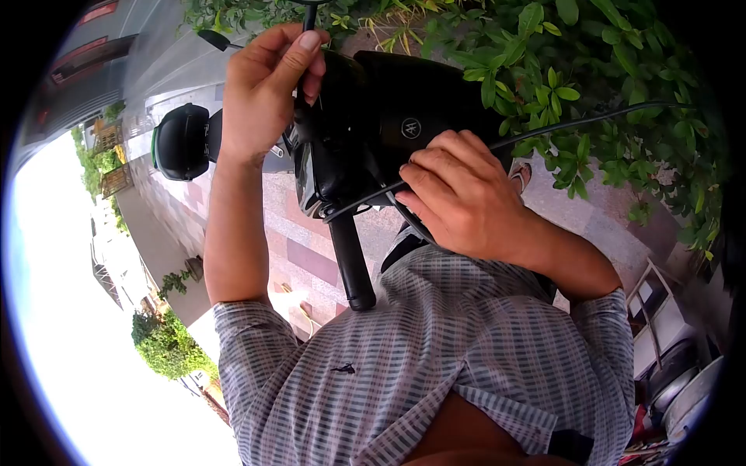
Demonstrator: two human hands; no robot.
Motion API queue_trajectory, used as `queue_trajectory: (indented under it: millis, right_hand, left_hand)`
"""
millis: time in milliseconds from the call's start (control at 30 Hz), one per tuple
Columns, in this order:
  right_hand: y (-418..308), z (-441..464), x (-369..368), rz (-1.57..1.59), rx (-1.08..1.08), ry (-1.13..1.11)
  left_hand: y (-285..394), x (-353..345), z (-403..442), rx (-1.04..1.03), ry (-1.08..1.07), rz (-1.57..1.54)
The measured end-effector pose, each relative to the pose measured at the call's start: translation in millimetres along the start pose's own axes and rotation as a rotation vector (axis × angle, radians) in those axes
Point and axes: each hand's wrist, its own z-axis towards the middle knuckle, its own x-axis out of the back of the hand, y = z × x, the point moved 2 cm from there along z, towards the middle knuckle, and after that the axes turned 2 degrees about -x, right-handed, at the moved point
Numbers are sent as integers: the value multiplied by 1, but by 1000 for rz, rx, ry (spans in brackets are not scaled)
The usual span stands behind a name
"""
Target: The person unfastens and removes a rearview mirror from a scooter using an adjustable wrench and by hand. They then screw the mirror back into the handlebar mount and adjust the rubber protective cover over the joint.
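My left hand point(268, 93) is closed at the upper left, thumb and fingers around a thin black rod point(310, 17) that looks like a mirror stem. Its lower end is hidden behind the hand. Lower and to the right, my right hand point(466, 198) pinches a long thin black cable point(590, 123). The cable runs from near the handlebar, under my fingers, out to the right over the leaves. Both hands are over the front of a black scooter point(435, 93) with a round emblem. Its black rubber handlebar grip point(353, 264) points towards my shirt.
A leafy bush point(575, 85) crowds the upper right. A black mirror point(214, 39) and a rounded black object with a green edge point(183, 141) are at the left. Paving tiles point(307, 260) lie below the scooter. A metal frame point(653, 311) stands at the lower right.
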Motion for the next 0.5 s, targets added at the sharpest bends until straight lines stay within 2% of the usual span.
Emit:
queue_trajectory:
  millis: [300,500]
  right_hand:
    - [5,1,5,2,79,-120]
    - [-1,-9,23,153,286,247]
  left_hand:
    - [-12,9,2,112,110,-85]
    - [-10,8,-2,154,128,-57]
